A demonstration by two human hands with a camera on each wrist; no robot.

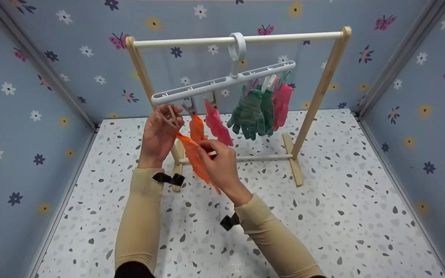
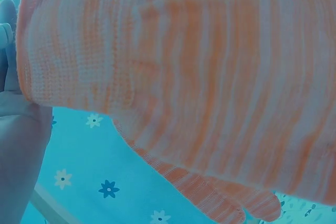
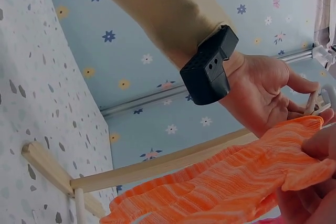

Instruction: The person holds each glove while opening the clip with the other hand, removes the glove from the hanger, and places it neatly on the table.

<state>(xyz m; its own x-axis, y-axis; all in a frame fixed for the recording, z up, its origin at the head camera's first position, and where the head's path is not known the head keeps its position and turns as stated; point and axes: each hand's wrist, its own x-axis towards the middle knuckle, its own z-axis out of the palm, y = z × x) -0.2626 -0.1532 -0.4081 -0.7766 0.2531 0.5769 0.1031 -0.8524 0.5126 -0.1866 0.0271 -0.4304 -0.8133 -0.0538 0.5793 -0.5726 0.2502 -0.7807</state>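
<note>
My left hand (image 1: 158, 135) pinches a pinkish clothespin (image 1: 173, 119) below the left end of the white hanger (image 1: 191, 90). At the clip's lower tips is the cuff of an orange knitted glove (image 1: 193, 158), which slants down to the right. My right hand (image 1: 222, 164) pinches this glove partway along its edge. Close up in the left wrist view, the striped glove (image 2: 199, 66) fills most of the frame and hides the fingers. Just behind it, another orange glove (image 1: 197, 127) hangs from a grey clip (image 1: 189, 106).
A pink glove (image 1: 218, 125) hangs mid-left; green gloves (image 1: 248, 112) and another pink glove (image 1: 282, 106) hang on the right half. The hanger tilts, left end lower, on the rod (image 1: 292, 37) of a wooden rack (image 1: 321, 92). Flowered walls (image 1: 17, 135) enclose the speckled floor (image 1: 342, 200).
</note>
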